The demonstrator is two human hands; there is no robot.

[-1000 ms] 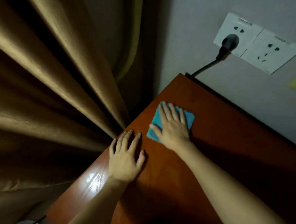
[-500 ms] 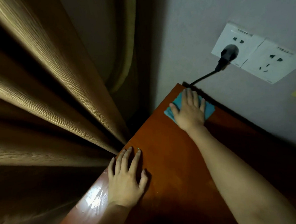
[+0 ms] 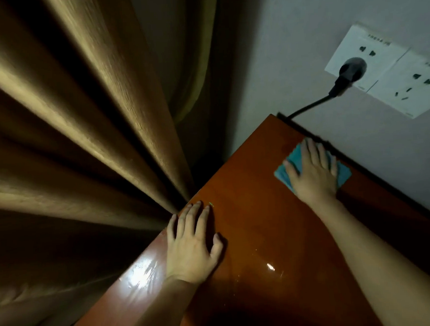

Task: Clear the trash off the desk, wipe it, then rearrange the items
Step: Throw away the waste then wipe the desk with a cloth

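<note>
Head view: our right hand (image 3: 311,174) presses flat on blue cloth (image 3: 344,175) along desk (image 3: 263,210) back edge; left hand (image 3: 191,246) flat, fingers straight. Risk: cloth snags plug cable (image 3: 306,106).

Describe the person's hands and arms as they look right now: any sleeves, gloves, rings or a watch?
Both forearms are bare as far as the head view shows; no sleeves appear. The left hand and right hand are ungloved. No rings, watch or bracelet show on the fingers or wrists. The nails look short and unpainted, though the dim light makes that hard to confirm.
</note>
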